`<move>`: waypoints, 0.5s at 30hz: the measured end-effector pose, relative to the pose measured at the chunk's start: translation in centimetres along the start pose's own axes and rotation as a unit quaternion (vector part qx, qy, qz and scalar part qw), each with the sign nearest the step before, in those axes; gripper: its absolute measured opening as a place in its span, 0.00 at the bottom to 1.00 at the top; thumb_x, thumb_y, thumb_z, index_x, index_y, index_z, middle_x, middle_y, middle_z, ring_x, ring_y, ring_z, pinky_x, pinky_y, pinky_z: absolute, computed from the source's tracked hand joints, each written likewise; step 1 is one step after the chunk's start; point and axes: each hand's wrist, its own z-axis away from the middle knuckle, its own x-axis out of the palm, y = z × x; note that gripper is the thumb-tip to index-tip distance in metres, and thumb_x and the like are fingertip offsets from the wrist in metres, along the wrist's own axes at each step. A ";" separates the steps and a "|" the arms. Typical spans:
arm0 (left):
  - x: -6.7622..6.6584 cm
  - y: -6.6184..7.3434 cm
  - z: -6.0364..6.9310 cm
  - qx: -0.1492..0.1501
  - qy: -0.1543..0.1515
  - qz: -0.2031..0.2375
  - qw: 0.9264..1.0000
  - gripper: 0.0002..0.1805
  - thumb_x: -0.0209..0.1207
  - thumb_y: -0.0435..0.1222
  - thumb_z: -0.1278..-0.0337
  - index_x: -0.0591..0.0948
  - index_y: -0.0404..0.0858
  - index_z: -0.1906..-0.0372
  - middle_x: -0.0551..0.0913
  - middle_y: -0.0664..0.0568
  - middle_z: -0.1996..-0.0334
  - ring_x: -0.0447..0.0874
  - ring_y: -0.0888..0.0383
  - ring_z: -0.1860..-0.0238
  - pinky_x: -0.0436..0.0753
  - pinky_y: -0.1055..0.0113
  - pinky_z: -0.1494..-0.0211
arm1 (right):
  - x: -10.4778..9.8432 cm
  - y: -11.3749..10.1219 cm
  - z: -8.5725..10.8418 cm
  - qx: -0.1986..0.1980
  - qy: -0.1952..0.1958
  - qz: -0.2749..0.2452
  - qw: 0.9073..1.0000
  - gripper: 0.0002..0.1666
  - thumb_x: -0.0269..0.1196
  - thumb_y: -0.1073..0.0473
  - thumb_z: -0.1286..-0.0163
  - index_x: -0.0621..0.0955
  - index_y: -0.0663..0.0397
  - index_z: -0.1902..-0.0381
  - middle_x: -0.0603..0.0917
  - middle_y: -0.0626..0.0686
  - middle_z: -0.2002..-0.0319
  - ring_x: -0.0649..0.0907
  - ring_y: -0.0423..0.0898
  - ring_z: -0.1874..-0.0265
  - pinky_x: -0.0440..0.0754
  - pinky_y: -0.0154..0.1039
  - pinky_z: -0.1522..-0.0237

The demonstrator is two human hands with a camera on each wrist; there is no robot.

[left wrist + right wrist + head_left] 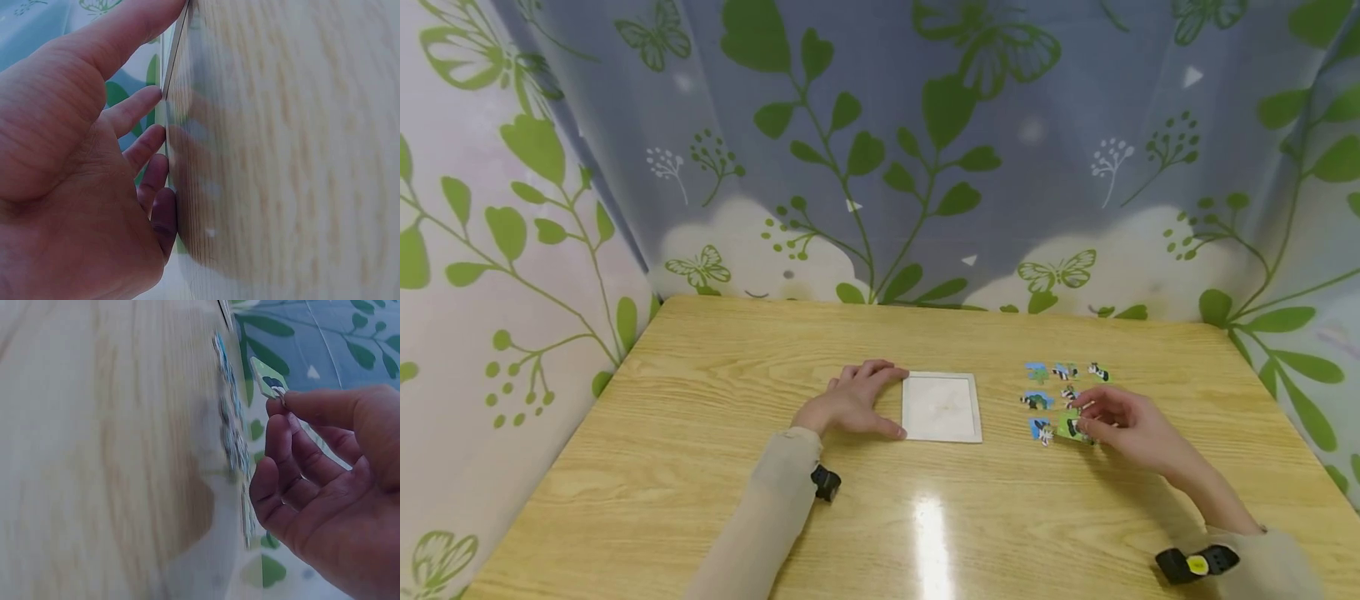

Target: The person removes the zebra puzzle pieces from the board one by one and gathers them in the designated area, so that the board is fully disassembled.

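A square white puzzle tray (978, 410) with a raised rim lies flat on the table. My left hand (856, 402) rests at its left side, fingers spread, thumb and index finger touching the rim near two corners. In the left wrist view the left hand (81, 156) has its fingertips down on the wood beside the tray's thin edge (175, 50). My right hand (1138, 429) pinches a green puzzle piece (1066, 424) with a black-and-white picture between thumb and index finger. The right wrist view shows that piece (265, 378) lifted off the table.
Several loose puzzle pieces (1037, 400) lie in rough rows to the right of the tray, close to the right hand. The wooden table (700, 467) meets leaf-patterned cloth (887, 167) at its back and sides. Each wrist wears a black strap (826, 482).
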 end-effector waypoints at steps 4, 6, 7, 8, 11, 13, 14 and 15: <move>-0.1 0.1 0.0 0.000 0.002 0.000 1.000 0.48 0.71 0.55 0.46 0.62 0.56 0.21 0.55 0.53 0.19 0.54 0.40 0.24 0.59 0.35 0.25 | -1.1 0.8 0.8 0.016 0.010 0.014 1.000 0.16 0.63 0.59 0.25 0.79 0.59 0.44 0.85 0.50 0.62 0.84 0.42 0.67 0.79 0.37 0.69; -0.1 0.0 0.0 0.001 0.001 0.000 1.000 0.48 0.71 0.55 0.46 0.62 0.56 0.21 0.54 0.53 0.19 0.54 0.40 0.24 0.59 0.34 0.25 | -1.7 1.2 1.1 0.021 0.013 0.025 0.999 0.16 0.63 0.60 0.25 0.79 0.59 0.44 0.85 0.50 0.62 0.84 0.40 0.67 0.79 0.36 0.68; -0.1 0.0 0.0 0.001 0.001 0.000 1.000 0.48 0.71 0.55 0.46 0.62 0.56 0.21 0.54 0.53 0.19 0.54 0.40 0.24 0.59 0.34 0.25 | -1.9 1.4 1.3 0.025 0.014 0.032 0.999 0.16 0.64 0.60 0.25 0.79 0.59 0.44 0.85 0.49 0.62 0.84 0.40 0.67 0.79 0.36 0.68; -0.1 0.0 0.0 0.001 0.000 -0.001 1.000 0.48 0.71 0.55 0.46 0.62 0.57 0.21 0.54 0.53 0.19 0.54 0.40 0.24 0.58 0.34 0.25 | -2.1 1.6 1.4 0.029 0.015 0.038 0.999 0.16 0.64 0.60 0.26 0.79 0.59 0.44 0.86 0.49 0.62 0.84 0.39 0.67 0.79 0.35 0.68; 0.0 -0.1 0.0 0.000 0.000 0.001 1.000 0.48 0.71 0.55 0.46 0.62 0.57 0.21 0.54 0.53 0.19 0.53 0.39 0.24 0.58 0.33 0.25 | -2.6 1.9 1.7 0.042 0.012 0.059 0.997 0.16 0.63 0.59 0.25 0.79 0.58 0.43 0.86 0.50 0.60 0.83 0.37 0.66 0.79 0.35 0.67; 0.0 -0.1 0.0 0.000 0.001 0.001 1.000 0.48 0.71 0.55 0.46 0.62 0.56 0.21 0.54 0.53 0.19 0.53 0.39 0.24 0.58 0.33 0.25 | -2.8 2.1 1.9 0.046 0.012 0.071 0.996 0.16 0.63 0.60 0.25 0.79 0.59 0.43 0.86 0.50 0.60 0.83 0.36 0.66 0.78 0.34 0.68; -0.1 -0.1 0.0 0.000 0.001 0.002 1.000 0.48 0.71 0.55 0.46 0.62 0.56 0.21 0.54 0.53 0.19 0.53 0.39 0.24 0.58 0.33 0.25 | -2.9 2.2 2.0 0.047 0.010 0.075 0.996 0.16 0.63 0.60 0.25 0.79 0.59 0.43 0.86 0.51 0.60 0.83 0.36 0.66 0.78 0.34 0.68; 0.0 -0.1 0.0 -0.001 0.002 0.002 1.000 0.48 0.71 0.55 0.46 0.62 0.56 0.21 0.55 0.53 0.19 0.53 0.39 0.24 0.58 0.33 0.26 | -3.0 2.2 2.0 0.048 0.009 0.081 0.996 0.15 0.63 0.60 0.25 0.80 0.59 0.44 0.86 0.51 0.59 0.82 0.35 0.66 0.78 0.34 0.68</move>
